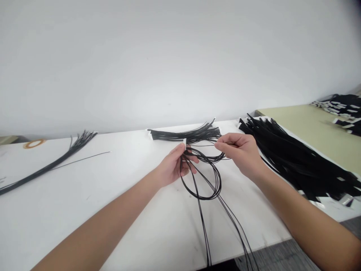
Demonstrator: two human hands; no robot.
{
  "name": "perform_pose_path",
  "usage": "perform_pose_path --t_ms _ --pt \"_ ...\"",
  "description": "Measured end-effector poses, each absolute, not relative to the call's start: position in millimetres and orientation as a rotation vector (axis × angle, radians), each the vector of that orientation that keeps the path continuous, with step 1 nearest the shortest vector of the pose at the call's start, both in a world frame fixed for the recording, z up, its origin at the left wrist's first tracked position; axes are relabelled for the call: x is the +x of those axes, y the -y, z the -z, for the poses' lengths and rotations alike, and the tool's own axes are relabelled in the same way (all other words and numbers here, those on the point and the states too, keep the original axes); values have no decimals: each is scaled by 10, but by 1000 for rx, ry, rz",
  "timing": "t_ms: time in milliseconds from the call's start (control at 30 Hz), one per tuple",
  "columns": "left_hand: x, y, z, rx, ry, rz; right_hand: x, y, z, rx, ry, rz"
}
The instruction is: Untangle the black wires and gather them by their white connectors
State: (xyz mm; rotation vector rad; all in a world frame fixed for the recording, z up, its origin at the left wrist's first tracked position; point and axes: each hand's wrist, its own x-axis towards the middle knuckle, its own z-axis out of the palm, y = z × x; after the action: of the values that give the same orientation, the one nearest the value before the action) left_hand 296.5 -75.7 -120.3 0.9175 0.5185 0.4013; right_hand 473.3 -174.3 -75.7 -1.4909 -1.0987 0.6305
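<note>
My left hand (pixel 176 162) is closed around a small white connector (pixel 184 143) that stands up between thumb and finger. Thin black wires (pixel 220 184) leave it, curl in loops below the hand, and trail down past the table's front edge. To the right, my right hand (pixel 239 150) is pinched, with a single thin black wire (pixel 203 145) running into its fingertips from the left hand's side. The wire's end is hidden by those fingers. Just behind the hands lies a bundle of black wires (pixel 183 134) with white connectors at its left end.
Another black wire bundle (pixel 56 162) lies at the left, one loose wire (pixel 81 161) beside it. An orange-brown ring (pixel 34 143) sits at the back left. A large pile of black cables (pixel 296 162) covers the right side. More cables (pixel 344 105) rest on the yellowish table (pixel 293 116).
</note>
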Motion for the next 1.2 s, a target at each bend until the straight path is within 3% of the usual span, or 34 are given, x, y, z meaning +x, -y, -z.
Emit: perform_pose_path --t_ms 1200 --pt "2974 752 1229 930 -517 -410 4737 1739 893 -1531 1231 -326"
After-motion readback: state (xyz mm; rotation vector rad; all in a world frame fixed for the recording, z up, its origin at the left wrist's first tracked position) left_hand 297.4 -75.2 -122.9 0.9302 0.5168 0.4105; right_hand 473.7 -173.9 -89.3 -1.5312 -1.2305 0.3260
